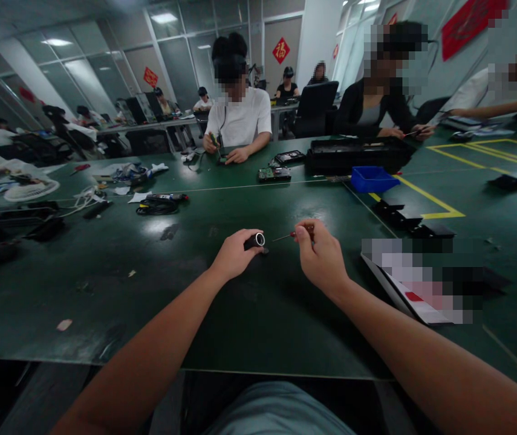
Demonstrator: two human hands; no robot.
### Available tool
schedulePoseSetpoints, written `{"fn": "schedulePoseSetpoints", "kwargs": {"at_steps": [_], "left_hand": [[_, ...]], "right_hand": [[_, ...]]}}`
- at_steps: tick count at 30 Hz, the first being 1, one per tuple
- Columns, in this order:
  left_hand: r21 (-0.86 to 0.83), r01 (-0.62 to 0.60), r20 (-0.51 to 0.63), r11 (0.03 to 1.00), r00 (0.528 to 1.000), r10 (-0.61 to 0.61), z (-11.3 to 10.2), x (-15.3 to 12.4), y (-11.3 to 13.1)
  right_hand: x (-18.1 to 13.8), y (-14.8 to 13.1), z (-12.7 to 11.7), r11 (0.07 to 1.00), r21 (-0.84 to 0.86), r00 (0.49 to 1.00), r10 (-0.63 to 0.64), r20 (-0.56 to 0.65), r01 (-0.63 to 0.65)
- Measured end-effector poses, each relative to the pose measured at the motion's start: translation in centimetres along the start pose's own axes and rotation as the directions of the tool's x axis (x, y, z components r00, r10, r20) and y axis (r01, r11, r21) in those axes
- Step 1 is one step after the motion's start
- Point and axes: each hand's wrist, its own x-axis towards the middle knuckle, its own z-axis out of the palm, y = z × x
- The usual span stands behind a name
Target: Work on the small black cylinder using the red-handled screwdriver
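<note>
My left hand point(235, 252) is closed around a short black cylinder point(253, 241) that has a bright ring at its right end and looks like a small flashlight. Just below that end a small dark piece point(265, 251) shows, and I cannot tell whether it is attached. In my right hand point(324, 257) is a screwdriver point(292, 234) with a red handle, gripped between thumb and fingers. Its thin metal shaft points left toward the ringed end, with a small gap between them. Both hands are above the green tabletop point(240, 320).
A blurred white box point(389, 281) lies right of my right arm. Beyond are black blocks point(415, 223), a blue bin point(373, 179), a long black case point(360, 156) and a hard drive point(274, 174). Coiled black cable point(161, 204) lies left. A person point(240, 115) works opposite.
</note>
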Motion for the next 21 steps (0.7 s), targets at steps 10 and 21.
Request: {"fn": "schedulePoseSetpoints", "kwargs": {"at_steps": [10, 21], "left_hand": [[-0.617, 0.130, -0.075, 0.776, 0.972, -0.222, -0.5, 0.5, 0.7], [0.180, -0.001, 0.159, 0.984, 0.987, -0.028, -1.6, 1.0, 2.9]], "right_hand": [[-0.1, -0.3, -0.3, 1.000, 0.022, 1.000, 0.003, 0.003, -0.003], [-0.1, -0.5, -0.4, 0.999, 0.041, 1.000, -0.019, -0.008, 0.019]]}}
